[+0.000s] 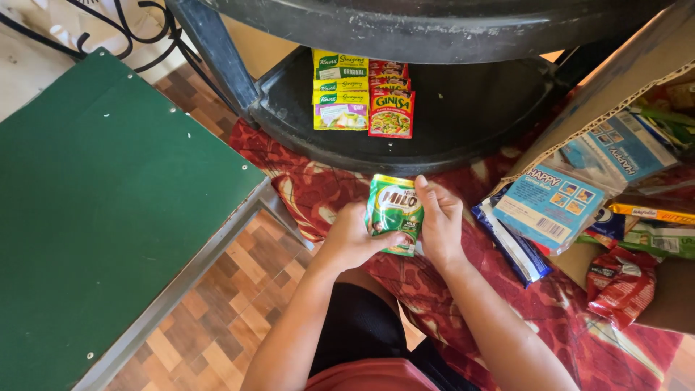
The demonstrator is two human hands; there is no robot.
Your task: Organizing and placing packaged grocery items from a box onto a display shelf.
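Hands: left hand (350, 239) and right hand (439, 221) each pinch a green sachet (394, 213) between them. Beyond the grip, yellow packets (339, 90) and red packets (391, 108) lie stacked on a black shelf (463, 108). Right of it, blue packs (548, 206) spill from a carton (615, 87).

Black round shelf (463, 108), yellow sachets (340, 90), red sachets (391, 101)

Green sachet's (393, 212) lower edge behind left hand (350, 239); cardboard box (622, 72) cut off at right.

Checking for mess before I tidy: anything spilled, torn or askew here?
Packets spill from the tipped cardboard box onto the red cloth. The green sachet in both hands looks intact; shelf sachets sit neatly stacked.
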